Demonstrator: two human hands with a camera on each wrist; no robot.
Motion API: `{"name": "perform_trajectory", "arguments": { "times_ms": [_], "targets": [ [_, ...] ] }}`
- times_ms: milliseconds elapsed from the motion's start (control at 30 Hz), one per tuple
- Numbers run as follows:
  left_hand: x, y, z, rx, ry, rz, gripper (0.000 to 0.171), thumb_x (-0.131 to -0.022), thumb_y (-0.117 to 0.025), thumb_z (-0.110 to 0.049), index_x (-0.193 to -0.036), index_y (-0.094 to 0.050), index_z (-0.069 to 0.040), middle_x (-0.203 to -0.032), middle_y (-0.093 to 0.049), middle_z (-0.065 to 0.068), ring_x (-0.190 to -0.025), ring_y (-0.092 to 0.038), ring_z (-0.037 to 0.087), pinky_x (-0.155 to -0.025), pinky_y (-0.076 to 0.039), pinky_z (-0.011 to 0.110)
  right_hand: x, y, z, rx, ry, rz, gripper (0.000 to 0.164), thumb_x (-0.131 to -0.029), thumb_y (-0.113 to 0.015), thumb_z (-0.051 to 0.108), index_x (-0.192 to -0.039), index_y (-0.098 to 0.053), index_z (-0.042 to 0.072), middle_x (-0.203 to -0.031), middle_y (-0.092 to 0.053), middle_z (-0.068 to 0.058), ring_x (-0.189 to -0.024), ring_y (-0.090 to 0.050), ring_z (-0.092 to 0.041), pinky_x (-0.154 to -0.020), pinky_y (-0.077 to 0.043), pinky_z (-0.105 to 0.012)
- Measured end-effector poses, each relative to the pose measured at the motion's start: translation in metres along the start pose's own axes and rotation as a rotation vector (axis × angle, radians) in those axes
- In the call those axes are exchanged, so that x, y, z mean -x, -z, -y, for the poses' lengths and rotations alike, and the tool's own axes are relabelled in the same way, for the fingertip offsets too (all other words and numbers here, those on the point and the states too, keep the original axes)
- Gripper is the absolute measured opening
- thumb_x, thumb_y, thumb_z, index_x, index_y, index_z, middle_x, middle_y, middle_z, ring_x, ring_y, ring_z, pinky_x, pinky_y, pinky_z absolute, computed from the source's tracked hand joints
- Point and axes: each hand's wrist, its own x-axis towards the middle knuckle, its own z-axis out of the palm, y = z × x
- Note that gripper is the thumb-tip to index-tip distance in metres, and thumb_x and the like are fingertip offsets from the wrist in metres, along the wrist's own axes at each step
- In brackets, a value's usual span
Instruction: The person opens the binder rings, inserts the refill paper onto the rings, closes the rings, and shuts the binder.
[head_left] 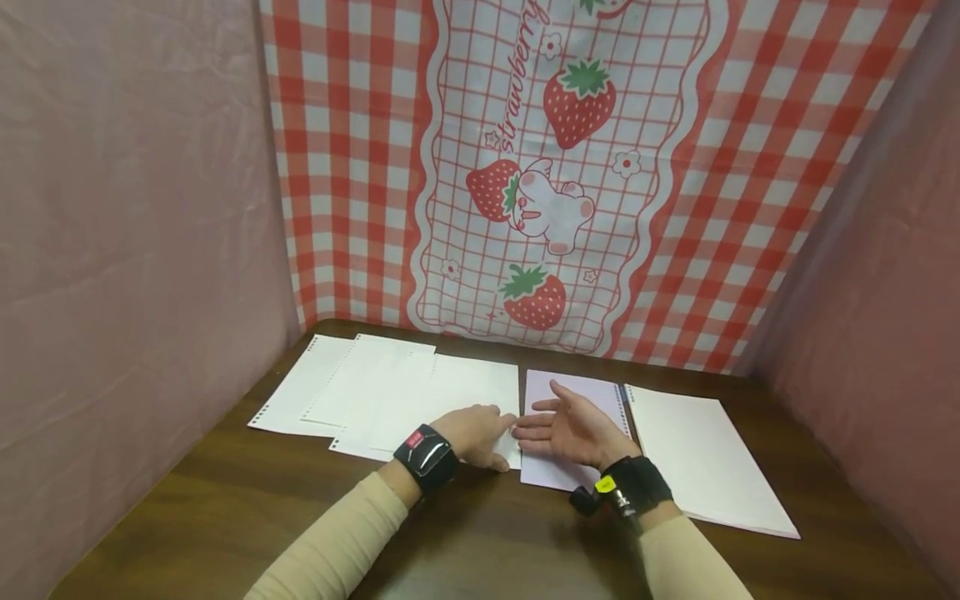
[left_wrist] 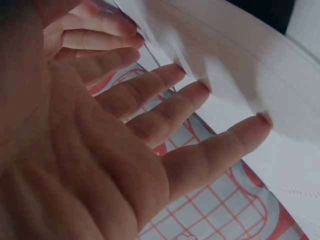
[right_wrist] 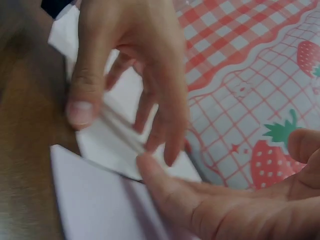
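"Strawberry" climbs a red-checked cloth (head_left: 562,183) at upper center as a left hand (head_left: 472,435), fingers straight, touches white hole-punched sheets (head_left: 390,387) at lower center-left; a right hand (head_left: 573,429), fingers extended, gripping nothing, overlaps a lilac sheet (head_left: 551,472).

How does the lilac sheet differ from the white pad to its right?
The lilac sheet is pale purple, the white pad white. The lilac sheet's holes line its right edge, the white pad's its left. The right hand partly hides the lilac sheet; the white pad is mostly uncovered. Both lie on the table.
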Motion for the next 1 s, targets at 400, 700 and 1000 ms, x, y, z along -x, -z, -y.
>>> {"name": "perform_trajectory", "arguments": {
  "times_ms": [400,700,1000],
  "targets": [
    [-0.003,0.002,0.002,-0.015,-0.013,-0.012,0.067,-0.082,-0.078,-0.055,-0.134,-0.059,-0.017,-0.111,-0.066,0.002,-0.092,-0.062,0.013,-0.079,-0.053,0.029,0.0,0.009,0.005,-0.092,-0.002,0.006,0.088,-0.106,-0.034,0.057,-0.159,0.014,0.008,-0.165,-0.004,-0.036,-0.152,-0.019,-0.053,-0.121,-0.025,-0.062],
    [-0.001,-0.003,0.001,0.013,-0.013,0.003,0.07,-0.083,-0.077,-0.055,-0.139,-0.056,-0.018,-0.115,-0.066,0.003,-0.096,-0.064,0.014,-0.084,-0.055,0.03,-0.005,0.0,-0.004,-0.079,0.03,-0.101,0.084,-0.106,-0.035,0.056,-0.159,0.004,0.003,-0.162,-0.013,-0.039,-0.15,-0.026,-0.053,-0.12,-0.031,-0.058],
    [0.0,-0.002,0.002,0.014,-0.02,-0.023,0.084,-0.079,-0.079,-0.06,-0.145,-0.052,-0.016,-0.115,-0.067,0.004,-0.096,-0.064,0.015,-0.083,-0.054,0.029,-0.01,-0.003,-0.004,0.003,0.051,-0.208,0.074,-0.107,-0.033,0.053,-0.156,-0.009,0.003,-0.151,-0.034,-0.033,-0.126,-0.051,-0.034,-0.105,-0.049,-0.04]
  ]
}}
